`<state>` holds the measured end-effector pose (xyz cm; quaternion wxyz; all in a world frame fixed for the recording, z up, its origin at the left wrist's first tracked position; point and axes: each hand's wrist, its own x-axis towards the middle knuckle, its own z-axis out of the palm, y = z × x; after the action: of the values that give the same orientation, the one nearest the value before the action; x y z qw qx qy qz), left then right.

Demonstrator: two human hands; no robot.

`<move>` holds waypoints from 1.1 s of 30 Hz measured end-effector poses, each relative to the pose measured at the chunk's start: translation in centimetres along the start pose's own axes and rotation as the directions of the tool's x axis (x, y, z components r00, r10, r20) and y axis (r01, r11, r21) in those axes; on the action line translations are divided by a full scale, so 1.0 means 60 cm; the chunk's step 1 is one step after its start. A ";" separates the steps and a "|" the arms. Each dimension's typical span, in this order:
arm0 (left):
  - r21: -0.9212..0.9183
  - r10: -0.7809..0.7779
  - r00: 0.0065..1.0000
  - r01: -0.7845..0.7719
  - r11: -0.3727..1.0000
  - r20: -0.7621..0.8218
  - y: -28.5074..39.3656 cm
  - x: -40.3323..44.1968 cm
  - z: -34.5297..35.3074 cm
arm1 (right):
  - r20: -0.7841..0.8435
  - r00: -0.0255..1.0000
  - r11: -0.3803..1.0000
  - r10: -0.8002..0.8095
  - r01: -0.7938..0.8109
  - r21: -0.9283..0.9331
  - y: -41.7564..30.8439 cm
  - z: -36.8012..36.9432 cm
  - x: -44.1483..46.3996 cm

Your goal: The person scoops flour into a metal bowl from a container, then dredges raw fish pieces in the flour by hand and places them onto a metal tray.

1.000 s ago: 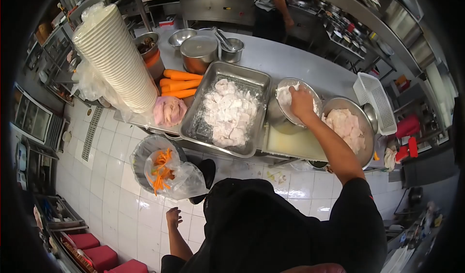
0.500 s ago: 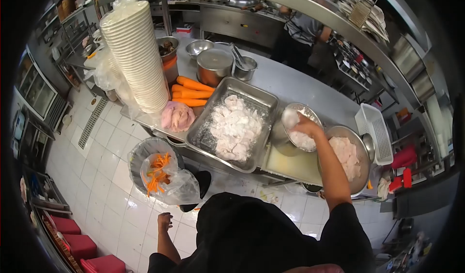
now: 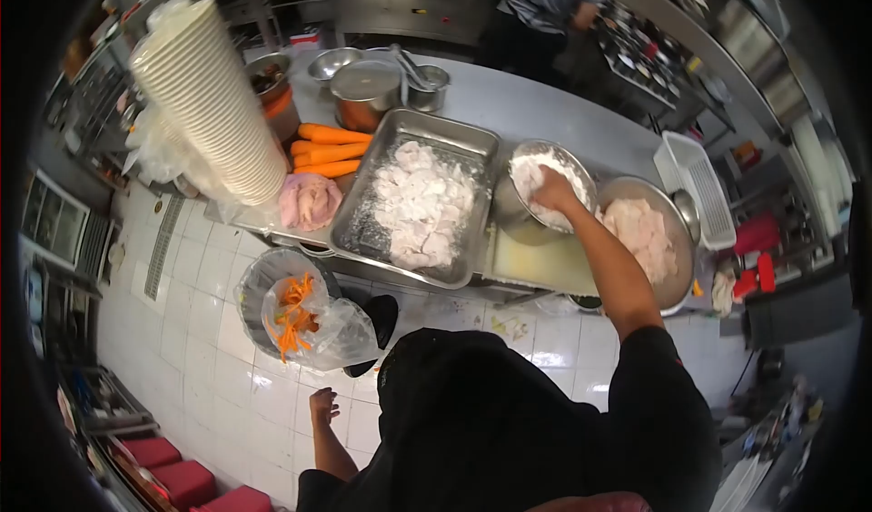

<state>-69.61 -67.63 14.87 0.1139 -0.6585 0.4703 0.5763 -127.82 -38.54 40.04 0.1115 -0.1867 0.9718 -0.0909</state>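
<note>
My right hand (image 3: 554, 190) reaches down into a metal bowl (image 3: 589, 174) of white flour (image 3: 530, 169). Its fingertips are hidden, so what they hold cannot be seen. Left of that bowl, a deep steel tray (image 3: 343, 239) carries a heap of flour-coated pale meat pieces (image 3: 422, 205). On the other side, a large round bowl (image 3: 677, 298) contains raw pale meat slices (image 3: 640, 239). Away from the counter, over the tiled floor, my left hand (image 3: 324, 406) hangs low with loosely bent, parted fingers and nothing in them.
Carrots (image 3: 331, 151), a bag of pink raw meat (image 3: 309, 200) and a tall stack of white containers (image 3: 213, 103) stand left. A lidded pot (image 3: 365, 89) sits behind. A lined bin (image 3: 259, 285) with orange peelings is below. A co-worker (image 3: 536, 12) stands across the counter.
My right hand held something white above the flour bowl; now it is down in the flour and that white thing no longer shows. The view has shifted, and my left hand still hangs low.
</note>
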 end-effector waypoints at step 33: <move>0.034 -0.010 1.000 0.010 0.999 0.008 0.002 -0.031 -0.008 | 0.102 0.994 0.992 -0.043 0.055 -0.115 -0.021 -0.001 -0.026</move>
<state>-69.20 -67.13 16.65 0.1298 -0.6564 0.4761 0.5705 -125.98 -39.06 40.66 0.1462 -0.2210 0.9639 -0.0266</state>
